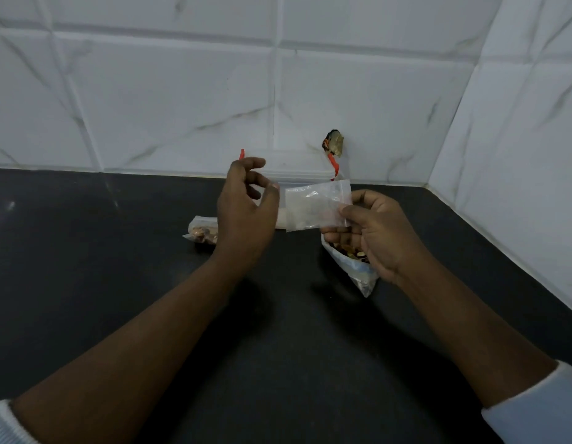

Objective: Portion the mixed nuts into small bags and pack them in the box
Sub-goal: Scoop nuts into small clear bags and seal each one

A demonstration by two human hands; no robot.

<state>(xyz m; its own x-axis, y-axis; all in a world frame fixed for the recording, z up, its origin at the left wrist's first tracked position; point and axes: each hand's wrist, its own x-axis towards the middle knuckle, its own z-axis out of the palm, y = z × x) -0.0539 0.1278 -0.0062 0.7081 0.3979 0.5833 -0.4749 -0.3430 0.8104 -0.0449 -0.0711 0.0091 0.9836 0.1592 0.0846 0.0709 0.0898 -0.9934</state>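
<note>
Clear plastic is pinched by its right end between the thumb and fingertips of the right hand (374,235): an empty small bag (313,206), held flat and level above the counter. The left hand (246,213) hovers just beside the bag's other end, fingers loosely curved and spread, gripping nothing; whether its thumb tip touches the bag's edge I cannot tell. Three bags show in all. Besides the empty one, a small filled bag (199,233) lies on the counter, partly hidden behind the left hand. A larger open bag of mixed nuts (355,267) lies under the right hand, and contact between the two is hidden. One clear box (297,173) stands behind the hands against the back wall, with two red clips (333,165), one at each end. A dark crumpled object (334,142) sits on the wall above it. The black counter (102,251) meets white marble-look tiles (166,91) along its back edge. A side wall (518,155) cuts in at an angle on the right, close to the large bag. To the left of the filled bag, and toward the person beneath both forearms, the counter runs wide. Pale sleeves (534,411) are pushed up both arms.
</note>
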